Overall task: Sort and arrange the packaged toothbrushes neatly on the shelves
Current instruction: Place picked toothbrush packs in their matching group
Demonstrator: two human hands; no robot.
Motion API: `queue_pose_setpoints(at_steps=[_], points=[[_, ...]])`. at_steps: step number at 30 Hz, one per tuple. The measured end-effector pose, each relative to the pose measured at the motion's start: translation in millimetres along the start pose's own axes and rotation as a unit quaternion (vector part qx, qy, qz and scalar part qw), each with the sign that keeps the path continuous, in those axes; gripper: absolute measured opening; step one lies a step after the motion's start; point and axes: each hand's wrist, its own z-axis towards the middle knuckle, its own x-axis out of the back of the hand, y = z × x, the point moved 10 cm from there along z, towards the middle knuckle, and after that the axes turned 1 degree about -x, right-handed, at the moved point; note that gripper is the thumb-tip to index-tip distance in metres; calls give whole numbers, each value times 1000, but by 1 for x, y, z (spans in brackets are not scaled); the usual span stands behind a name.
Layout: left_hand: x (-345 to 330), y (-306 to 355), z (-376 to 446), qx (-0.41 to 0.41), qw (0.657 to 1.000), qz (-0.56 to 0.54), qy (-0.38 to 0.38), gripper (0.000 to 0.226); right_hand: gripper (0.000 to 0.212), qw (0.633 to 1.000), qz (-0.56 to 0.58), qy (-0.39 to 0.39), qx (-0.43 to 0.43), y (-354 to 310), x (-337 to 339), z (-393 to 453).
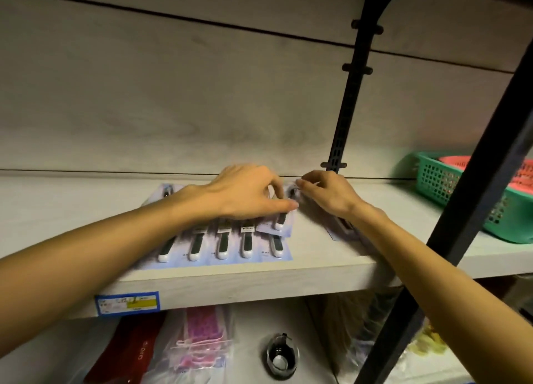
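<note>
Lower shelf, nearest: a dark red packet [127, 352] lay at the left, a clear bag of pink items [199, 340] beside it, and a small dark round container [281, 357] stood to the right of these.

Shelf edge: a blue-bordered price label [127, 303] with a yellow patch was stuck to the front face of the pale wooden shelf [317, 279]. A black metal upright [473, 187] crossed the right of the view on a slant.

Shelf top, front: a row of packaged toothbrushes [222, 246] lay flat side by side, handles toward the front edge, white handle ends showing. One further pack [278, 225] lay tilted over the right end of the row.

Left hand [245, 193]: palm down over the upper part of the row, fingers curled, fingertips and thumb touching the tilted pack; a firm grip could not be confirmed.

Right hand [328, 196]: just right of the left hand, fingers curled and pinching the top end of a separate pack [341, 228] that lay angled on the shelf, apart from the row; the wrist covered most of it.

Far right: a green plastic basket [432, 181] stood on the shelf with something red [455, 160] inside.

Rear: a pale wood-grain back panel [173, 95] and a black slotted rail [349, 95].
</note>
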Motion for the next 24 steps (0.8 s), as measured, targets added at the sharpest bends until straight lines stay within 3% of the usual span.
queue_pose_setpoints(at_steps=[4, 8, 12, 19, 24], points=[[3, 5, 10, -1, 997, -67, 25, 44, 46, 1000, -19, 6, -19, 13, 9, 10], [0, -20, 25, 50, 998, -16, 36, 30, 48, 999, 9, -38, -23, 7, -7, 17], [-29, -48, 20, 94, 995, 16, -31, 37, 41, 998, -25, -63, -14, 5, -24, 20], [-40, -62, 10, 97, 994, -35, -31, 56, 34, 994, 38, -107, -5, 10, -37, 26], [-48, -56, 16, 103, 991, -78, -43, 41, 41, 994, 14, -107, 29, 4, -41, 22]])
